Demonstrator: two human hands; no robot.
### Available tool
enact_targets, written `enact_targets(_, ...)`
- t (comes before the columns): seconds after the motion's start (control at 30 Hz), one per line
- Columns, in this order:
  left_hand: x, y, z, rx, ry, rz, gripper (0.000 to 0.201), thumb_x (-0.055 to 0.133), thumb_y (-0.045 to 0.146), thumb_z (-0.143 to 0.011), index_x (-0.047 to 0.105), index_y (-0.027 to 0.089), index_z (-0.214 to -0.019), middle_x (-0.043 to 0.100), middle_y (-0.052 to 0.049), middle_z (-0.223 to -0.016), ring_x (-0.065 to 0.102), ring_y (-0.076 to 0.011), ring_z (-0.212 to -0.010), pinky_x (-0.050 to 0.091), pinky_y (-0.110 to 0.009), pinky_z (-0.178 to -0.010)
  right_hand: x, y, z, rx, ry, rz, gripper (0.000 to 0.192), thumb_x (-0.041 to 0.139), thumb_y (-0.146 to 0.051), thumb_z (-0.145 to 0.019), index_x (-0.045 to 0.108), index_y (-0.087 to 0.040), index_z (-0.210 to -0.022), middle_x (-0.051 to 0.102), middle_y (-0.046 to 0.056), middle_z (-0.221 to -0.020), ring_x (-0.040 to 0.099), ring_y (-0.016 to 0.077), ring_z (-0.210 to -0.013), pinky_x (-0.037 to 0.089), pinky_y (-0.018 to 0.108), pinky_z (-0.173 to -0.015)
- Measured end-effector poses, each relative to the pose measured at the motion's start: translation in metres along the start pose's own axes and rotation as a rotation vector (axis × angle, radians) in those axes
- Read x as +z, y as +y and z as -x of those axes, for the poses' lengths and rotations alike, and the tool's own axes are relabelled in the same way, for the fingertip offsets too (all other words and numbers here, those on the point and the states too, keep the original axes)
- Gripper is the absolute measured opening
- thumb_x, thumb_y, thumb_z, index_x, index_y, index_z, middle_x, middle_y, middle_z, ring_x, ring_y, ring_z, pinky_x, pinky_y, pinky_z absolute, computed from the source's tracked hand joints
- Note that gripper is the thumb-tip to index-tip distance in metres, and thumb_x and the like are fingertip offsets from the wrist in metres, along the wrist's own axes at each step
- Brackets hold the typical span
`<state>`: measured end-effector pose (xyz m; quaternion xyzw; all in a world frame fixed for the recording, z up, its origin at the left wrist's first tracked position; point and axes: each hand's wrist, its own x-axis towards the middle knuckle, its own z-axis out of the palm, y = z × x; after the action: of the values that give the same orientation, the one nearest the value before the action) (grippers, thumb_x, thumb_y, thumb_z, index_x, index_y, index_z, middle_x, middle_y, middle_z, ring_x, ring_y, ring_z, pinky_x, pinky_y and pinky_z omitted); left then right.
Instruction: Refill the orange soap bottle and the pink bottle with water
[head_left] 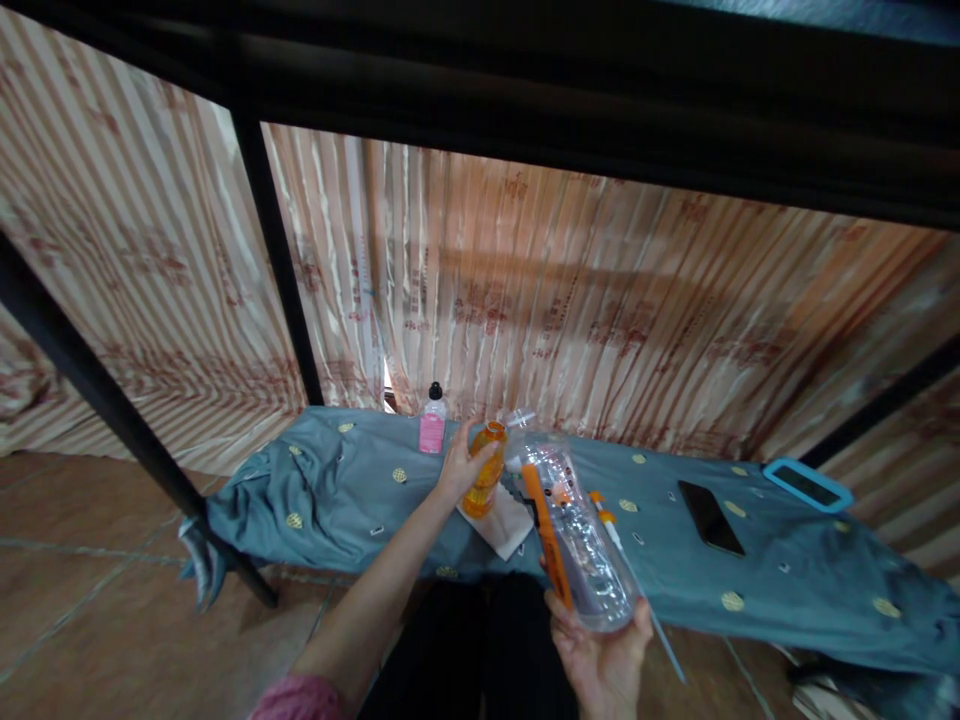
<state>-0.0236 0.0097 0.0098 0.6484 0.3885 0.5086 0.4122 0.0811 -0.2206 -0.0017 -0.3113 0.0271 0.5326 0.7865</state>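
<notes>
Black beam [562, 100], striped curtain [525, 300] behind blue-grey cloth [337, 490], orange bottle [483, 487]

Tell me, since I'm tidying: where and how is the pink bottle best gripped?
Probably around the body of the pink bottle, below its black cap, from the near left: it stands upright, curtain behind, the left hand with the orange bottle on its right.

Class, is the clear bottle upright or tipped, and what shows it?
Tipped: the clear bottle slants, its base in the right hand and its other end near the orange bottle in the left hand.
</notes>
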Motion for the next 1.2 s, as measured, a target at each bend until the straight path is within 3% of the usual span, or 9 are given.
enact_targets(0.1, -0.012, -0.003, 0.03, -0.066, 0.107, 0.155, 0.051, 0.06, 0.045, -0.085, 0.052, 0.021, -0.129, 0.053, -0.012, -0.143, 0.045, -0.0264, -0.137, 0.038, -0.044, -0.113, 0.003, 0.006, 0.0, 0.016, 0.017, 0.007, 0.062, 0.082, -0.067, -0.035, 0.07, -0.027, -0.081, 0.069, 0.002, -0.069, 0.042, 0.0078, -0.042, 0.023, 0.019, -0.04)
enact_targets(0.23, -0.024, 0.003, 0.088, -0.119, -0.012, 0.441, 0.078, 0.053, 0.068, -0.081, 0.041, 0.018, -0.14, 0.047, -0.016, -0.148, 0.044, -0.0272, -0.138, 0.04, -0.04, -0.112, 0.005, 0.024, -0.002, 0.072, 0.032, 0.052, 0.064, 0.081, -0.069, -0.034, 0.072, -0.023, -0.078, 0.069, 0.004, -0.064, 0.04, 0.0065, -0.039, 0.021, 0.018, -0.038)
enact_targets(0.37, -0.03, 0.016, 0.13, -0.202, -0.062, 0.512, 0.089, 0.063, 0.076, -0.065, 0.05, 0.02, -0.133, 0.057, -0.016, -0.138, 0.056, -0.03, -0.126, 0.05, -0.038, -0.102, 0.006, 0.049, -0.002, 0.177, -0.069, 0.077, 0.066, 0.078, -0.072, -0.04, 0.072, -0.018, -0.076, 0.068, 0.007, -0.063, 0.038, 0.005, -0.038, 0.017, 0.016, -0.036)
enact_targets(0.43, -0.033, 0.019, 0.14, -0.225, -0.033, 0.506, 0.081, 0.07, 0.071, -0.06, 0.057, 0.021, -0.122, 0.067, -0.013, -0.121, 0.064, -0.0294, -0.112, 0.053, -0.038, -0.095, 0.007, 0.061, -0.001, 0.227, -0.125, 0.084, 0.064, 0.078, -0.072, -0.043, 0.072, -0.017, -0.076, 0.068, 0.006, -0.062, 0.039, 0.005, -0.038, 0.018, 0.016, -0.036)
enact_targets(0.57, -0.043, 0.019, 0.145, -0.354, 0.107, 0.5, 0.06, 0.081, 0.054, -0.051, 0.062, 0.019, -0.096, 0.071, -0.006, -0.086, 0.068, -0.0234, -0.08, 0.056, -0.034, -0.073, 0.012, 0.081, 0.0, 0.308, -0.209, 0.094, 0.065, 0.077, -0.073, -0.045, 0.074, -0.018, -0.08, 0.073, 0.008, -0.071, 0.042, 0.0052, -0.037, 0.022, 0.018, -0.037)
enact_targets(0.7, -0.055, 0.022, 0.142, -0.466, 0.233, 0.517, 0.05, 0.084, 0.043, -0.049, 0.06, 0.017, -0.085, 0.066, 0.0, -0.071, 0.063, -0.0167, -0.061, 0.052, -0.029, -0.06, 0.017, 0.097, -0.002, 0.384, -0.268, 0.113, 0.069, 0.076, -0.075, -0.046, 0.075, -0.017, -0.084, 0.073, 0.007, -0.072, 0.048, 0.0069, -0.039, 0.031, 0.02, -0.039)
enact_targets(0.93, -0.07, 0.022, 0.129, -0.404, 0.34, 0.549, 0.051, 0.086, 0.036, -0.049, 0.058, 0.017, -0.088, 0.068, 0.001, -0.072, 0.065, -0.0149, -0.06, 0.054, -0.028, -0.062, 0.003, 0.115, -0.02, 0.444, -0.336, 0.236, 0.072, 0.07, -0.075, -0.062, 0.068, -0.014, -0.1, 0.074, 0.006, -0.078, 0.067, 0.0132, -0.056, 0.05, 0.023, -0.049)
enact_targets(1.2, -0.089, -0.011, 0.093, -0.339, 0.364, 0.297, 0.057, 0.088, 0.037, -0.045, 0.053, 0.018, -0.086, 0.068, 0.002, -0.074, 0.066, -0.0155, -0.062, 0.053, -0.028, -0.063, -0.021, 0.12, -0.036, 0.346, -0.263, 0.371, 0.057, 0.059, -0.059, -0.085, 0.051, -0.015, -0.12, 0.074, 0.01, -0.097, 0.069, 0.0132, -0.062, 0.053, 0.023, -0.053)
